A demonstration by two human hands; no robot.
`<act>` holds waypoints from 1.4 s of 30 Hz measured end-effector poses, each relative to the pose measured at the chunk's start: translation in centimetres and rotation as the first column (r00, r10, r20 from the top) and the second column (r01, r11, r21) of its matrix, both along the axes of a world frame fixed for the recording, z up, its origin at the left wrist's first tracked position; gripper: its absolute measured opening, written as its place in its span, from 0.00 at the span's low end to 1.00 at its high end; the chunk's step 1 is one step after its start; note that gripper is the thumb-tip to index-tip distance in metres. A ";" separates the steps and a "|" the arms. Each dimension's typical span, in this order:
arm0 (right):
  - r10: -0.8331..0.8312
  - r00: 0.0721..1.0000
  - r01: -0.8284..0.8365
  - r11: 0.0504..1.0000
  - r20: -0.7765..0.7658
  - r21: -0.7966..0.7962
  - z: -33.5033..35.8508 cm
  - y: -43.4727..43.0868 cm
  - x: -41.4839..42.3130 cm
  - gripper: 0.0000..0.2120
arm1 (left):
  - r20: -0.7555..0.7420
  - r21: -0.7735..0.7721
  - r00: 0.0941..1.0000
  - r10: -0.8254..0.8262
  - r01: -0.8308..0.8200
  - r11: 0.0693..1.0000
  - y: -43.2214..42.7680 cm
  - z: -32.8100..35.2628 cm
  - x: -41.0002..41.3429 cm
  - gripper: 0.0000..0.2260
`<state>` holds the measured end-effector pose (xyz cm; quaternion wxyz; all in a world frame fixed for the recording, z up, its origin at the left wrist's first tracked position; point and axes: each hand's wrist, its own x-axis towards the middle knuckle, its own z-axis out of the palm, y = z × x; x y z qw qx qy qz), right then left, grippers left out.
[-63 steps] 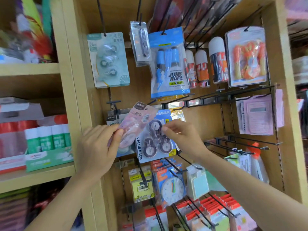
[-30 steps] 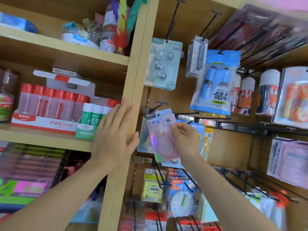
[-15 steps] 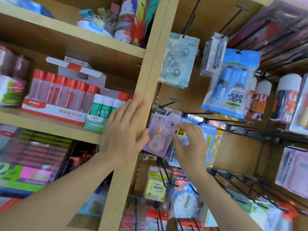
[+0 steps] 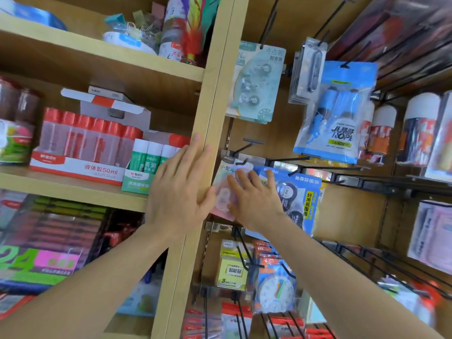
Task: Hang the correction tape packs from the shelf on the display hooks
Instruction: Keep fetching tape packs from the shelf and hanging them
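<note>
left hand (image 4: 178,192): flat on wooden post (image 4: 215,106), grip slack | right hand (image 4: 254,199): pressing flat on pink tape pack (image 4: 220,189) just right of post, grip unclenched

The right hand (image 4: 254,200) covers most of the pink correction tape pack (image 4: 223,171); its hanging hole is unclear, and lower-right packs (image 4: 411,297) blur.

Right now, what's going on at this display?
A person is stocking a stationery display. Their right hand presses flat fingers against a pink correction tape pack, which appears to hang on its hook beside a blue value pack. The left hand rests open on the wooden shelf upright.
</note>
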<state>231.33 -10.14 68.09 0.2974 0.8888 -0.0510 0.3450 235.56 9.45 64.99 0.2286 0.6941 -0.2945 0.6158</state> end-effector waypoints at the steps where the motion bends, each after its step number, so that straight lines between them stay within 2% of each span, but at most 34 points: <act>1: 0.001 1.000 -0.001 1.000 -0.023 0.013 0.3 0.1 0.1 0.33 | -0.009 0.001 1.000 -0.003 0.003 1.000 0.0 0.0 0.0 0.32; 4: 0.067 0.995 -0.060 0.995 -0.079 0.085 1.1 0.4 -0.7 0.31 | -0.034 0.010 0.999 -0.005 0.005 1.000 0.1 0.1 -0.2 0.32; 7: 0.210 0.977 -0.202 0.965 -0.031 0.167 0.9 0.5 -2.9 0.28 | -0.061 0.030 0.998 -0.009 0.011 0.999 0.2 0.2 -0.4 0.33; 13: 0.457 0.877 -0.475 0.781 0.148 0.406 -1.6 0.4 -9.6 0.20 | -0.125 -0.009 0.991 -0.042 0.041 0.999 0.5 0.1 -2.2 0.30; 18: 0.465 0.833 -0.545 0.605 0.299 0.581 -5.9 -0.8 -14.7 0.16 | -0.067 0.025 0.969 -0.240 0.242 0.970 0.3 -5.0 -6.6 0.14; 21: 0.454 0.803 -0.581 0.458 0.386 0.672 -9.4 -1.6 -16.9 0.12 | -0.216 0.092 0.919 -0.330 0.355 0.930 0.1 -9.6 -9.0 0.09; 24: 0.413 0.797 -0.593 0.400 0.440 0.699 -13.7 -2.2 -19.0 0.10 | -0.349 0.154 0.864 -0.363 0.434 0.887 0.1 -14.3 -10.7 0.08; 28: 0.338 0.841 -0.524 0.312 0.423 0.793 -21.0 -2.7 -21.8 0.07 | -0.521 0.180 0.775 -0.358 0.510 0.841 -0.1 -21.5 -12.6 0.08; 34: 0.172 0.949 -0.301 0.239 0.265 0.923 -34.6 -3.8 -26.2 0.06 | -0.810 0.083 0.526 -0.258 0.539 0.838 -0.1 -34.4 -16.3 0.03; 36: 0.090 0.982 -0.181 0.186 0.166 0.966 -39.5 -3.9 -27.9 0.06 | -0.877 0.086 0.440 -0.191 0.536 0.840 0.0 -39.1 -18.3 0.03; 38: 0.014 1.000 -0.025 0.109 0.024 0.994 -44.3 -3.8 -29.9 0.06 | -0.932 0.167 0.358 -0.049 0.545 0.822 0.5 -44.2 -20.6 0.03; 40: -0.010 0.990 0.139 -0.014 -0.139 0.990 -48.9 -3.4 -32.2 0.06 | -0.961 0.224 0.264 0.084 0.558 0.799 1.3 -49.4 -23.3 0.01; 42: 0.010 0.950 0.311 -0.083 -0.312 0.947 -53.0 -2.9 -34.4 0.07 | -0.971 0.239 0.119 0.209 0.575 0.782 2.3 -53.5 -26.0 0.03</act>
